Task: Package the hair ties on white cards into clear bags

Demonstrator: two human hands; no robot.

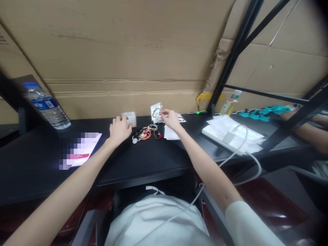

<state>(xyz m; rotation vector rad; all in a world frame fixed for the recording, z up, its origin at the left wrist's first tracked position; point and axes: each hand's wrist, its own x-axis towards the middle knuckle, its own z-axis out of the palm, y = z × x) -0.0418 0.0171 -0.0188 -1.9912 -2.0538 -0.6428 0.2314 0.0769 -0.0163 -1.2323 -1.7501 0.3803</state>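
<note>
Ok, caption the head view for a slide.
At a black desk, left hand rests by a small white box; right hand fingers a ring on a white card.

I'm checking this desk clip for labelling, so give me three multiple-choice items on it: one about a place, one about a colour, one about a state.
1. Where does the water bottle stand?
A. far left of the desk
B. beside the power strip
C. on the floor

2. What colour is the desk?
A. white
B. black
C. green

3. What is the right hand doing?
A. lying flat on the desk
B. gripping the bottle
C. pinching at a small white card

Answers:
1 A, it stands at the desk's left end, against the cardboard.
2 B, the bare top is black.
3 C, its fingertips meet at the upright card, while the left hand touches a small white box.
</note>
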